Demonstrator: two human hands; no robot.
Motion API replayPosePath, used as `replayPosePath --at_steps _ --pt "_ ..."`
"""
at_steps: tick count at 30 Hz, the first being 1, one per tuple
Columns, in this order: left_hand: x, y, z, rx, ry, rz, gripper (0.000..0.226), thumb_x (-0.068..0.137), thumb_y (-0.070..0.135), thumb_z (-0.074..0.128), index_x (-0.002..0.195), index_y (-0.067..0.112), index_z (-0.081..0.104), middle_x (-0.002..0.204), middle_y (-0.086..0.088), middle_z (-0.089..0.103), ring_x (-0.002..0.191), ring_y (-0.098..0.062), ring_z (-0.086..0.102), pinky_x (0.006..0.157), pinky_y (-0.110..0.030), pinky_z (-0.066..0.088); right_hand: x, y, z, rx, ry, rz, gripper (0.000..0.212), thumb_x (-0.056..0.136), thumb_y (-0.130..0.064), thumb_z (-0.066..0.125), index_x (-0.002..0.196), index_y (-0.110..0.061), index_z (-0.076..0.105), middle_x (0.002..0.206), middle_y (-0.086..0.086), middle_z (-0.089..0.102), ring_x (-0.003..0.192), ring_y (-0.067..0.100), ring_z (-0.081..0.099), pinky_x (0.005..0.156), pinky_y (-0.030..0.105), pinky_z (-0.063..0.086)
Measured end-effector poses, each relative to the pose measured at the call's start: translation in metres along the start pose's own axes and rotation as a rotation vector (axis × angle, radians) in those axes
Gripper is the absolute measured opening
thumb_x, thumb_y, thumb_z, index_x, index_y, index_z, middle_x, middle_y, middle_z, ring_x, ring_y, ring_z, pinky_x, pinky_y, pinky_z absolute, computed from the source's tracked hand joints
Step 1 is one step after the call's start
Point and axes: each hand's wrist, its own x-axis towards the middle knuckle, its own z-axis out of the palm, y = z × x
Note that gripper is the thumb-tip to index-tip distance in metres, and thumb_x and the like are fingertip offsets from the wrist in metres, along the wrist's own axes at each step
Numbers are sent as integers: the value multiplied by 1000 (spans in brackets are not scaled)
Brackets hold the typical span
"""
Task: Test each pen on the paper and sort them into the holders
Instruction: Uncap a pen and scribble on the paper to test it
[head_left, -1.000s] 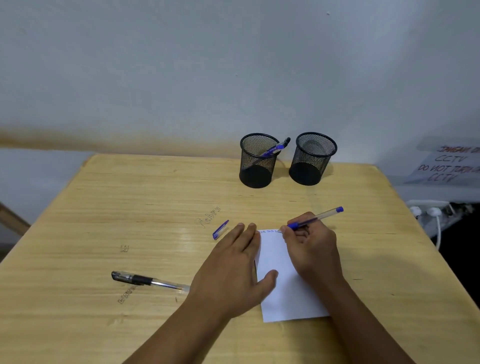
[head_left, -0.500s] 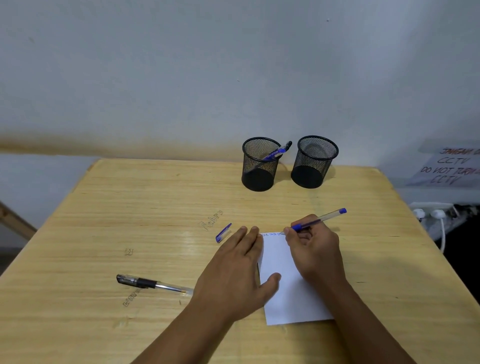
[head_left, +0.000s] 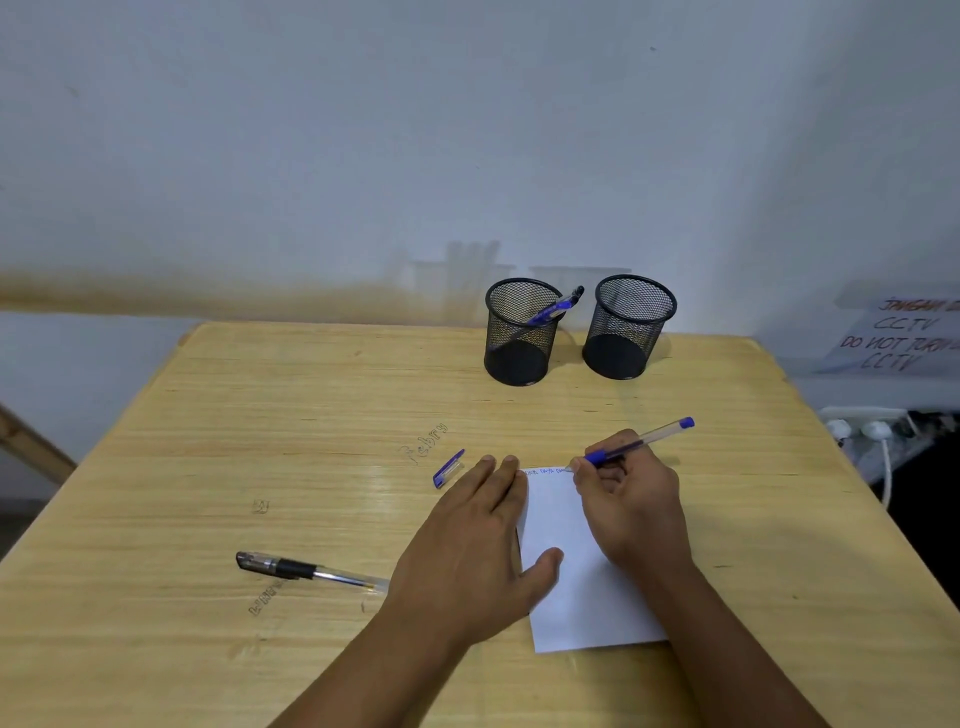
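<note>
Two round black wire-mesh holders stand side by side at the table's (head_left: 208, 441) far edge. Left holder (head_left: 519, 332): one blue pen (head_left: 553, 310) leaning on the rim. Right holder (head_left: 629, 327): nothing visible inside.

Right hand (head_left: 631, 506) pinches a clear-barrelled blue pen (head_left: 641, 441), tip on the paper's (head_left: 582, 587) top edge beside small blue marks. Left hand (head_left: 470, 551) lies flat, fingers straight, on the paper's left edge. Blue cap (head_left: 448, 468) just beyond those fingers. Black pen (head_left: 306, 570) lies left of the wrist on pale grained wood.
</note>
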Motion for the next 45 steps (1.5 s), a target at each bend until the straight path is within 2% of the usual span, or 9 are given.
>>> replayPosePath --at_steps 10,20,24,29,35,37,39,41,45 --pt "-1 1 -1 -3 8 0 86 88 66 35 156 18 14 165 6 4 151 -9 -5 122 -27 6 0 1 -1 -22 12 -35 15 87 -13 71 84 -18 58 69 -11 66 75 -4 66 58 7 50" --pt "0 -1 1 4 12 2 86 88 67 34 156 19 12 165 8 3 150 -8 -6 122 -26 5 -1 1 0 -36 16 -57 13 87 -12 71 83 -16 60 67 -8 67 67 3 67 60 9 52" --pt "0 -1 2 1 15 6 86 88 67 34 156 19 13 165 7 4 151 -9 -6 122 -27 6 -1 1 0 -32 26 -47 12 88 -13 71 83 -17 60 68 -13 65 75 -7 65 60 7 50" --pt "0 -2 3 -9 26 7 86 87 67 34 156 19 13 165 7 5 151 -8 -5 122 -28 8 -2 -1 -1 -54 5 -24 12 88 -12 69 86 -17 58 69 -9 65 65 6 67 58 10 49" --pt "-1 -2 2 -20 36 18 85 88 66 36 156 20 14 165 8 4 150 -8 -5 121 -26 6 -1 -4 -1 -52 1 39 12 88 -15 70 87 -16 58 72 -9 65 67 6 66 59 12 47" --pt "-1 -2 3 -29 44 15 84 87 66 38 155 20 20 164 8 9 151 -9 1 120 -26 12 0 -4 -1 -15 18 75 11 89 -15 70 90 -12 60 76 -4 68 73 9 67 61 15 48" --pt "0 -2 3 -37 70 16 80 84 65 41 149 19 33 157 7 25 146 -10 19 112 -23 25 -1 -4 -3 37 41 110 10 89 -17 70 91 -13 61 79 -2 71 76 11 69 64 19 50" --pt "2 -1 3 -36 102 30 71 82 64 45 136 19 45 138 9 39 128 -8 38 94 -19 34 -1 -5 -5 114 74 147 8 89 -18 70 89 -16 61 79 -3 73 77 12 70 67 22 52" --pt "2 2 -1 -40 131 33 60 79 62 48 123 21 50 122 14 42 111 -5 43 79 -18 33 4 -9 -15 287 66 252 4 90 -15 68 91 -14 65 80 3 74 79 18 71 75 29 55"
